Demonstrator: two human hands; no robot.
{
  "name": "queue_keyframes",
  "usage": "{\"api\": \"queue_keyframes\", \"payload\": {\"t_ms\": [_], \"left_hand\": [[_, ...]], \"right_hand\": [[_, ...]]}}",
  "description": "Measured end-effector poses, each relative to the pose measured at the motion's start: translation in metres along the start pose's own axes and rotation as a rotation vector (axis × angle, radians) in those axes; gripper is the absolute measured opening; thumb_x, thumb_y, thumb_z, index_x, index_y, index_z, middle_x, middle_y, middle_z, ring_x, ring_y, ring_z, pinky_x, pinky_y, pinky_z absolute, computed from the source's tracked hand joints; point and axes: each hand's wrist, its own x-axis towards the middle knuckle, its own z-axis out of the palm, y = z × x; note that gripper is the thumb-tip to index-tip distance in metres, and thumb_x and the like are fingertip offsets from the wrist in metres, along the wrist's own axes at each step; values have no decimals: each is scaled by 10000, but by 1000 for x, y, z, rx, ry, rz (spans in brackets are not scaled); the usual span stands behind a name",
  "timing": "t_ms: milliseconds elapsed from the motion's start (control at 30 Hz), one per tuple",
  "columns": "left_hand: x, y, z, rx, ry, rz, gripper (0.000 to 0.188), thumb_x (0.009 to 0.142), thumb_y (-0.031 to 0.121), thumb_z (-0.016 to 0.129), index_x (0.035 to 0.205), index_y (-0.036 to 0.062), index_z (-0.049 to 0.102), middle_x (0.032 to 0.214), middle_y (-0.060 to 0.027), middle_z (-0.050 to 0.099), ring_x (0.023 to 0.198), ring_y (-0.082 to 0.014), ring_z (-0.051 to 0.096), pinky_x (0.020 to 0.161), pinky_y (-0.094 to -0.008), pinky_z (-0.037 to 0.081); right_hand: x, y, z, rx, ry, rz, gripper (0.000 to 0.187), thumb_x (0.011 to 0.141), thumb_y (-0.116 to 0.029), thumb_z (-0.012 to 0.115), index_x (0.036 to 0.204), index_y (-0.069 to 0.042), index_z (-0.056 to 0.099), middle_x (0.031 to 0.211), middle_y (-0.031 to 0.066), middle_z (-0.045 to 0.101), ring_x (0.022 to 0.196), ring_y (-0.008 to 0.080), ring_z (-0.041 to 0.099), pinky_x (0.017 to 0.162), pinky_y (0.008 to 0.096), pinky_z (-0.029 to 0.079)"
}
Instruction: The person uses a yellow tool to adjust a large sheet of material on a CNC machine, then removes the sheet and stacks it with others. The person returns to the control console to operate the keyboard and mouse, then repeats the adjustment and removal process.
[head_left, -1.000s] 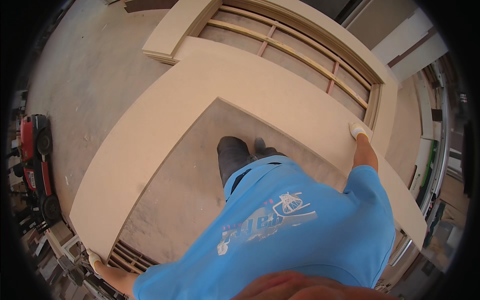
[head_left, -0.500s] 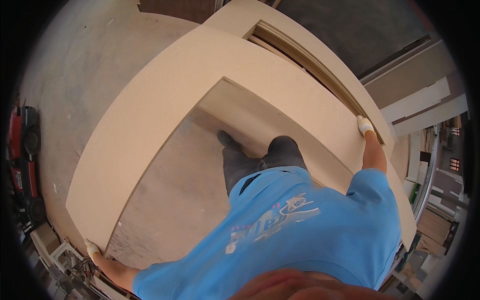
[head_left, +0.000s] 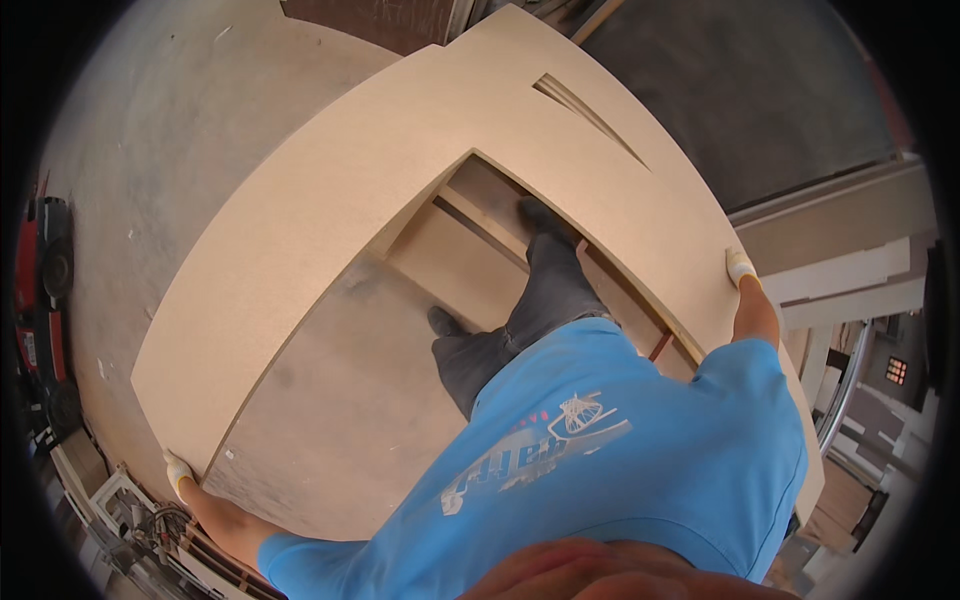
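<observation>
A large pale wooden panel [head_left: 290,230] with a big four-sided cut-out surrounds my legs. My left hand [head_left: 178,475], in a white glove, grips its edge at the lower left, where the frame is narrow. On the far right, my gloved right hand [head_left: 739,265] holds the panel's outer edge, with the fingers partly hidden beneath. Under the panel's far right side lies a similar pale panel [head_left: 610,85], its own opening [head_left: 590,112] showing as a thin slot. How far the top panel rests on it I cannot tell.
Wooden strips [head_left: 480,228] show through the cut-out near my forward foot [head_left: 542,212]. Dark sheet material [head_left: 750,90] lies at the far right, beside leaning boards [head_left: 840,265]. Red and black wheeled equipment [head_left: 50,290] stands at the left; cables and frames [head_left: 150,520] lie lower left.
The top panel has shifted right and away over the lower one, covering most of its opening. One foot has stepped forward to the right. Both hands keep hold.
</observation>
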Motion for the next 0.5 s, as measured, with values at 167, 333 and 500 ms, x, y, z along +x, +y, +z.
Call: {"api": "queue_keyframes", "payload": {"t_ms": [167,333,500], "left_hand": [[-87,121,34,-27,-8,-48,925,997,752,294,1355,-31,630,1328,-222,671,1235,-383,632,1059,-470,461],[-161,282,88,-165,-37,-109,971,978,771,315,1318,-81,632,1309,-233,677,1218,-385,636,1058,-459,458],[-212,406,172,-253,-7,-137,1026,936,811,365,1284,-114,642,1273,-243,690,1185,-382,646,1049,-453,461]], "right_hand": [[133,12,-7,-5,48,28,743,1063,-544,244,1383,27,595,1450,273,539,1388,408,492,1167,482,390],[283,8,-64,139,68,76,755,1034,-550,299,1251,76,662,1293,337,612,1291,479,546,1108,519,425],[418,-6,-130,168,205,101,762,1035,-568,295,1215,59,688,1254,334,636,1256,481,568,1080,515,436]]}}
